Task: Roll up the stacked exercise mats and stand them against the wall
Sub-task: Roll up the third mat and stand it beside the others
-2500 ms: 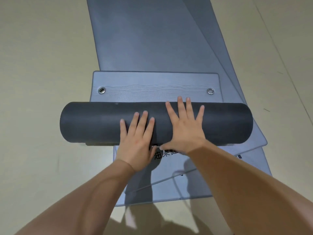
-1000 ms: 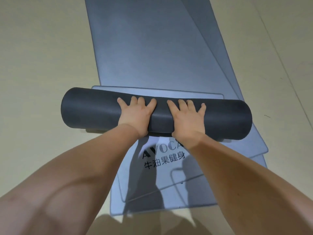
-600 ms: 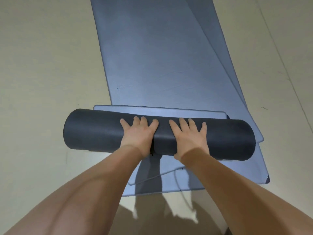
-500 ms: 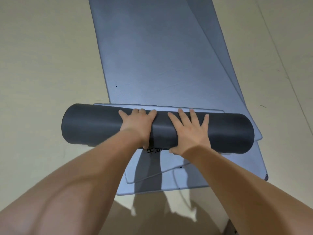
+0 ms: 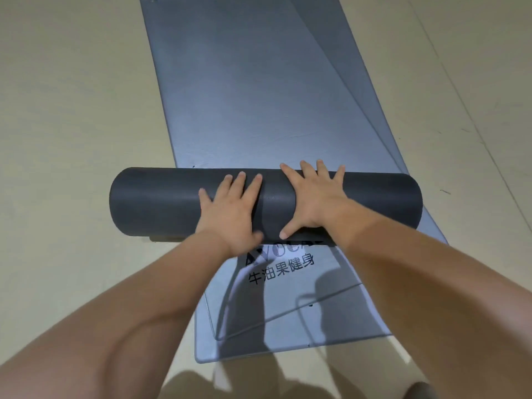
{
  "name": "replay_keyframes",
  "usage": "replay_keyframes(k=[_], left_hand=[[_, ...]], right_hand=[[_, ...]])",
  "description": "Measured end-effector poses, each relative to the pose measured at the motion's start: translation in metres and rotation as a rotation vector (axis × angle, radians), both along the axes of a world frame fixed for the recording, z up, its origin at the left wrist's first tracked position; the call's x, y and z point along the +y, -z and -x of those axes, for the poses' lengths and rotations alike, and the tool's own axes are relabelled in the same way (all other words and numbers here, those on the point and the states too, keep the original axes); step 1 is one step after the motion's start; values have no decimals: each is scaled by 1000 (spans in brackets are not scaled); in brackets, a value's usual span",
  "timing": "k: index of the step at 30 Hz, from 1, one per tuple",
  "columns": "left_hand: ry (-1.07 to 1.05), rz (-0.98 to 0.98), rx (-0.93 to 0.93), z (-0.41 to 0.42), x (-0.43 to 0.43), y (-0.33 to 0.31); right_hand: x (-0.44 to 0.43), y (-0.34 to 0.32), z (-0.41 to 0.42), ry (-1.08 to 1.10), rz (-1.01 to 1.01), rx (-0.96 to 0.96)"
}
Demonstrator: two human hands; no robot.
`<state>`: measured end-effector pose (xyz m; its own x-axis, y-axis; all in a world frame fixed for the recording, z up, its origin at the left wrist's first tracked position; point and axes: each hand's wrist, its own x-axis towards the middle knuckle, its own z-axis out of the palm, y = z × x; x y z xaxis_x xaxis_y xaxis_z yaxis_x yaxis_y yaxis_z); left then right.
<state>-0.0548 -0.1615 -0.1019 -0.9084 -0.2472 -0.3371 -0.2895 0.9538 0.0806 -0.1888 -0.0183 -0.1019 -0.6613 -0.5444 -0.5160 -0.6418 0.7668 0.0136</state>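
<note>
The left hand [image 5: 230, 214] and the right hand [image 5: 313, 200] lie flat on the middle of the dark rolled mat [image 5: 158, 200], fingers straight and spread, palms pressing down, gripping nothing. Central palm pressure is judged to hold the coil tight and to drive it evenly away from the person. The roll lies crosswise on the grey flat mats [image 5: 259, 96], its left end overhanging the floor [image 5: 72, 110]. Flat mat extends ahead of it; printed lettering [image 5: 280, 264] shows just behind it. The lower mats are fanned, edges misaligned, so sideways drift of the roll is a likely risk.
</note>
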Motion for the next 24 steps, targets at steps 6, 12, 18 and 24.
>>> replay_keyframes(k=[6, 12, 18, 24], left_hand=[[-5, 88, -154, 0, 9, 28], [-1, 82, -101, 11, -5, 35], [-11, 33, 19, -2, -5, 39], [-17, -60, 151, -37, 3, 39]], right_hand=[[8, 6, 15, -207, -41, 40], [-20, -9, 36, -135, -120, -114], [-26, -9, 37, -96, -97, -156], [-19, -3, 32, -85, -9, -145]])
